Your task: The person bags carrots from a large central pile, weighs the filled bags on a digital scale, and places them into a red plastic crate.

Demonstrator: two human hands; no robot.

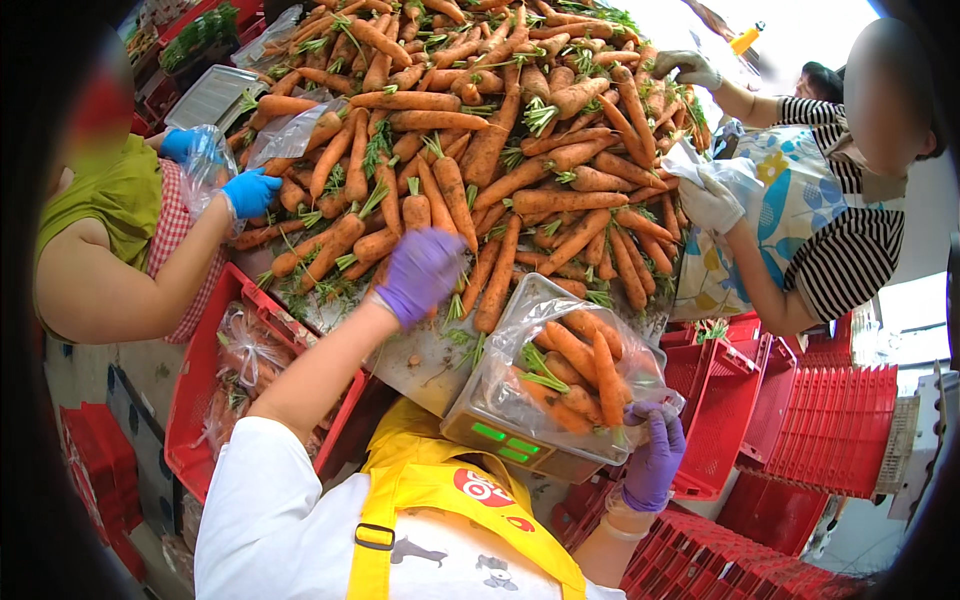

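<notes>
Before me lies a large heap of earthy carrots (480,142) with short green tops. My left hand (421,276), in a purple glove and blurred, is over the near edge of the heap; whether its fingers hold a carrot cannot be made out. A digital scale (480,433) with lit green displays stands close to my yellow apron. On its metal tray rests a clear plastic bag (504,341), open at the top, with several carrots (574,352) inside. My right hand (654,454), also purple-gloved, pinches the bag's rim at the right corner of the tray.
At left a person in blue gloves (251,193) holds a clear bag beside the heap. At right a person in pale gloves (709,201) holds white material. A red crate (199,405) with bagged carrots stands at lower left; stacked red crates (832,420) fill the right.
</notes>
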